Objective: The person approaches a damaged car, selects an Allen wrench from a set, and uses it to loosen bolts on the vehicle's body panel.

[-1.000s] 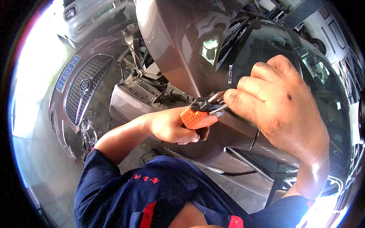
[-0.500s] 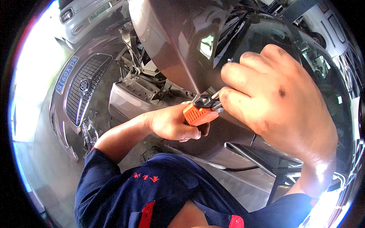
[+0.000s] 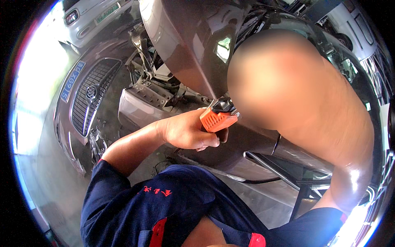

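Observation:
My left hand [image 3: 185, 131] is closed round an orange and black tool holder [image 3: 216, 121] with metal pieces sticking out of it. It is over the dark car's bodywork, near the lower tip of a raised panel [image 3: 193, 45]. My right hand [image 3: 288, 90] is large and blurred just to the upper right of the holder, close to the camera; its fingers and anything in them cannot be made out.
A detached front bumper with grille [image 3: 72, 123] lies on the floor at left, beside the car's exposed front structure [image 3: 144, 96]. An open door [image 3: 288, 173] is below right. White vehicles [image 3: 88, 33] stand at upper left and upper right; racking lines the far right edge.
My right hand has risen and swung away from the holder toward the camera, becoming blurred. My left hand and the holder have shifted slightly up and right.

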A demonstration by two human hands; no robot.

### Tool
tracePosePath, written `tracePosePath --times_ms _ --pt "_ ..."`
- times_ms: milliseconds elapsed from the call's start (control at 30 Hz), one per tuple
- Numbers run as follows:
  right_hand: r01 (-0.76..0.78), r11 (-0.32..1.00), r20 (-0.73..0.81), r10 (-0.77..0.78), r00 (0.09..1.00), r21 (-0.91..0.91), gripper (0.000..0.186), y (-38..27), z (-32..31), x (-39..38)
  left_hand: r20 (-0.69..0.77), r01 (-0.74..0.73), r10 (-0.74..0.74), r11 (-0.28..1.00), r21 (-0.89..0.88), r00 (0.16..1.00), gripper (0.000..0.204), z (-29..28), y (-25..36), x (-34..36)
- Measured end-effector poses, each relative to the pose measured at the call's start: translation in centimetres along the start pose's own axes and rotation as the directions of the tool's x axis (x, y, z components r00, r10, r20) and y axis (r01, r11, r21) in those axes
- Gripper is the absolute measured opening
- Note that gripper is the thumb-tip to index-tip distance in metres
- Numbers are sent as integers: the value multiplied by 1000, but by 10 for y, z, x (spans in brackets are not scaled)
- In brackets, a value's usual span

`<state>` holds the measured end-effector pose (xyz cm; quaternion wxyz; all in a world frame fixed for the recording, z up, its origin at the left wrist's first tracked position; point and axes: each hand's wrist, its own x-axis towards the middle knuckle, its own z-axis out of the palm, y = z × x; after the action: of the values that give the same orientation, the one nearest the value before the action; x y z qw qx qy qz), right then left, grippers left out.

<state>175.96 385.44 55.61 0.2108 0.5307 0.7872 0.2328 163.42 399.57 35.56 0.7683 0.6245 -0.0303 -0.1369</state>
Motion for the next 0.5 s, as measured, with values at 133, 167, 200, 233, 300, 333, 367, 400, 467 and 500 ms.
tracePosePath --times_ms 133,167,200,233,300,333,367,400,467,500 --pt "118 959 119 -153 981 258 13 23 -19 22 83 -51 49 999 16 995 19 1 3 4" --pt "163 940 196 -228 954 300 9 22 -23 29 96 -55 54 998 13 994 19 2 2 2" --pt "79 887 66 -122 990 455 7 17 -19 31 95 -53 51 999 13 994 19 2 0 2" --pt "42 847 11 -57 998 530 8 16 -12 30 82 -60 63 998 -35 995 19 2 -4 3" --pt "-6 828 10 0 1000 561 9 17 8 28 78 -69 75 994 -81 994 19 3 -6 7" --pt "-17 841 37 -4 999 540 9 20 11 27 84 -54 61 995 -87 995 18 3 -7 8" --pt "-30 854 67 -5 998 519 9 21 15 26 93 -38 47 995 -94 995 16 4 -7 10" --pt "-54 833 123 -17 992 551 8 22 14 26 100 -35 45 995 -95 994 16 5 -7 13" --pt "-77 807 178 -35 983 586 8 22 17 27 80 -52 61 993 -109 995 15 9 -6 16" --pt "-65 803 143 -26 989 593 7 21 22 27 77 -50 59 992 -115 995 15 9 -7 16"
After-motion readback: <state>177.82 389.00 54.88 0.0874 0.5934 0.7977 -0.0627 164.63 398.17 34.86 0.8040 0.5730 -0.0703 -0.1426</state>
